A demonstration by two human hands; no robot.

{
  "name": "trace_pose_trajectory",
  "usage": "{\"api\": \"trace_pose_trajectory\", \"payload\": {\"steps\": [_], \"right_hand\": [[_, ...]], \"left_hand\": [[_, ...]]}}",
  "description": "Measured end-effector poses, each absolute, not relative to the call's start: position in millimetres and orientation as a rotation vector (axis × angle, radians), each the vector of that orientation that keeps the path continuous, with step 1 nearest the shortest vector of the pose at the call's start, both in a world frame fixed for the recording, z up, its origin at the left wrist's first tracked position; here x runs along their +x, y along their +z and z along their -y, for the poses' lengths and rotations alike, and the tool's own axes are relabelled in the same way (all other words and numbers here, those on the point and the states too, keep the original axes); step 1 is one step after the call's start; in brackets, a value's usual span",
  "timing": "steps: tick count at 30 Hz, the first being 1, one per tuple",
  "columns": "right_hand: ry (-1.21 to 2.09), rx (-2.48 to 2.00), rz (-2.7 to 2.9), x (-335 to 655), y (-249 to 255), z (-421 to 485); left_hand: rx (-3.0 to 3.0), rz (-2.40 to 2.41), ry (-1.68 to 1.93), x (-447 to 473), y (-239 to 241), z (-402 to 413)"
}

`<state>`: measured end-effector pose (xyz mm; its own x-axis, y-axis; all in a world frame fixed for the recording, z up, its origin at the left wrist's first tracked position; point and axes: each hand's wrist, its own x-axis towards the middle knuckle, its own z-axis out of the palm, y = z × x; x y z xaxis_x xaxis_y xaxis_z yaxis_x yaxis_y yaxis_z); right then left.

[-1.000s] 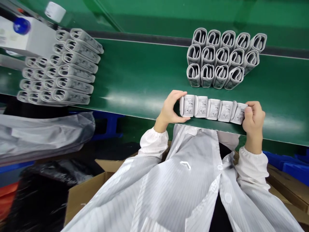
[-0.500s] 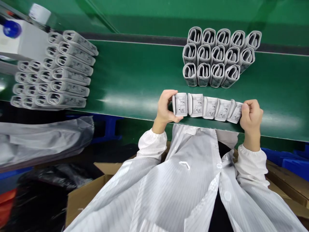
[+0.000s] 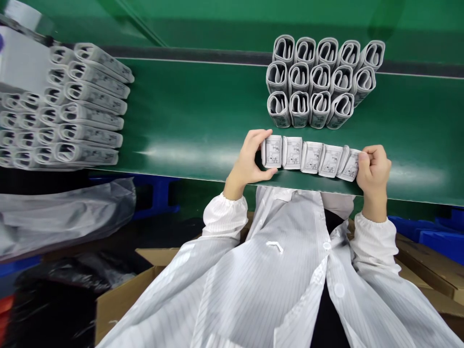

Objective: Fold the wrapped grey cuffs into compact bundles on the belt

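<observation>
A row of several folded grey cuffs (image 3: 311, 157) with printed drawings on their faces lies side by side near the front edge of the green belt (image 3: 203, 121). My left hand (image 3: 250, 162) clasps the row's left end, thumb below and fingers curled over the top. At the right end, my right hand (image 3: 373, 169) is closed on the last cuff. The two hands press the row between them. Just behind the row stands a block of upright rolled cuffs (image 3: 319, 79) in three rows.
A large stack of rolled cuffs (image 3: 68, 113) lying on their sides fills the belt's left end, against a white box (image 3: 21, 60). Below the belt are a clear plastic bag (image 3: 61, 212), a black bag (image 3: 54, 299), cardboard boxes (image 3: 123, 295) and blue bins (image 3: 435, 237).
Both hands keep their grip on the row of cuffs and have squeezed it a little shorter. The view has drifted right, so everything sits further left in the picture.
</observation>
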<state>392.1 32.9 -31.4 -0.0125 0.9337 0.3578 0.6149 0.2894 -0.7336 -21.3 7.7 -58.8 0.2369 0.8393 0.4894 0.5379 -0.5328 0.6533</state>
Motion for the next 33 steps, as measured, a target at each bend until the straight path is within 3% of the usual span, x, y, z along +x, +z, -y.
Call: {"api": "trace_pose_trajectory", "payload": {"steps": [18, 33], "right_hand": [[0.501, -1.399, 1.695, 386, -28, -31], [0.592, -1.486, 1.662, 380, -19, -29]], "left_hand": [[2.168, -1.329, 1.155, -17, -42, -4], [2.121, -1.254, 1.18, -25, -55, -7]]}}
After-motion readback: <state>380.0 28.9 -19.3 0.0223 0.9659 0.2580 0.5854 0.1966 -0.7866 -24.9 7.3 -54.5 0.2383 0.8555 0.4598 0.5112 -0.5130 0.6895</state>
